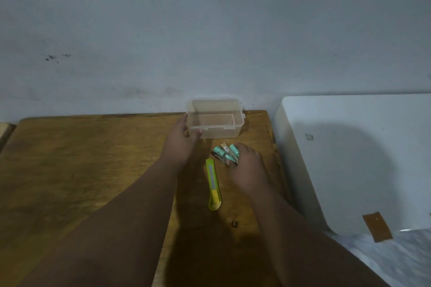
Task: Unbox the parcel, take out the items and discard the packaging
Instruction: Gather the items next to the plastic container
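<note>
A clear plastic container (217,109) stands open and looks empty at the far edge of the wooden table (81,161), against the wall. My left hand (180,142) grips its near left corner. Just in front of it lies a small pile of teal tubes and narrow packets (225,154). My right hand (247,170) rests over the right side of that pile, fingers curled onto the items. A yellow-green utility knife (214,184) lies lengthwise on the table between my forearms. No parcel box is in view.
A white appliance or cabinet top (361,151) adjoins the table on the right, with a strip of brown tape (377,226) near its front edge. A grey wall stands close behind the table. Another wooden surface (5,130) shows at the far left.
</note>
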